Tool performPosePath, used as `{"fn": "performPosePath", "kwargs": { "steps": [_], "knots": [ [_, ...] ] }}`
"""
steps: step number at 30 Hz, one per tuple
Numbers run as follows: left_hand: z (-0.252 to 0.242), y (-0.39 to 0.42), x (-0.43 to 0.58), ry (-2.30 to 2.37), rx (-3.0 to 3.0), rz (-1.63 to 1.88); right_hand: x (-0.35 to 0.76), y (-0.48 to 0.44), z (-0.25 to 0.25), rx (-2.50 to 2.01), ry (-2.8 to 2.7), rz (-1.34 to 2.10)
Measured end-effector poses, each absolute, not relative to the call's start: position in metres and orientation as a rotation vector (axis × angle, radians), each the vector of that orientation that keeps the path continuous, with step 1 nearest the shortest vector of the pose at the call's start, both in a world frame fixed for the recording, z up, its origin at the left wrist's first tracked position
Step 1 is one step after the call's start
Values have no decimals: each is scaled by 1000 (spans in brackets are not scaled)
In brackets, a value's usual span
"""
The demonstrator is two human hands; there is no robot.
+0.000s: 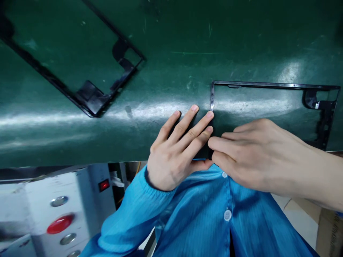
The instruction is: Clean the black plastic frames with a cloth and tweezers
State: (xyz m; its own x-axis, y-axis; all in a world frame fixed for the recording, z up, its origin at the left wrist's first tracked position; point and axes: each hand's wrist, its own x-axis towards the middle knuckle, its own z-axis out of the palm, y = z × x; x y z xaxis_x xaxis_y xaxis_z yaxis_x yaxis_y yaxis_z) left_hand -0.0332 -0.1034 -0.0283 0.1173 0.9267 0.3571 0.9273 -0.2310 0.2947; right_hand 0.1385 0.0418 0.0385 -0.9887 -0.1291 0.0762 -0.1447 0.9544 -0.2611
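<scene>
A thin black plastic frame (276,85) lies on the green work surface at the right, its near side by the surface's front edge. My left hand (174,153) is laid out with fingers spread, fingertips against the frame's short left side. Beside it, my right hand (249,153) is closed, thumb and fingers pinched together at that frame's near left corner. Whether a small piece sits between those fingertips is hidden. The right hand and forearm cover most of the frame's near side. Dark flaps show at its right end.
A second black frame (53,78) lies slanted on the green surface (171,53) at the upper left. Below the front edge stands a light control box (88,203) with a red button (60,223) and a red switch (104,185). A cardboard box (328,232) is at lower right.
</scene>
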Motion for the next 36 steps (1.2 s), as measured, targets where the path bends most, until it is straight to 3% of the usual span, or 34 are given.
{"fn": "performPosePath", "kwargs": {
  "steps": [31,36],
  "knots": [
    [-29,-104,-32,-1963,-2328,-774,128,37,41,150,-3077,334],
    [-30,-104,-34,-1926,-2353,-813,127,32,43,170,-3143,460]
  ]
}}
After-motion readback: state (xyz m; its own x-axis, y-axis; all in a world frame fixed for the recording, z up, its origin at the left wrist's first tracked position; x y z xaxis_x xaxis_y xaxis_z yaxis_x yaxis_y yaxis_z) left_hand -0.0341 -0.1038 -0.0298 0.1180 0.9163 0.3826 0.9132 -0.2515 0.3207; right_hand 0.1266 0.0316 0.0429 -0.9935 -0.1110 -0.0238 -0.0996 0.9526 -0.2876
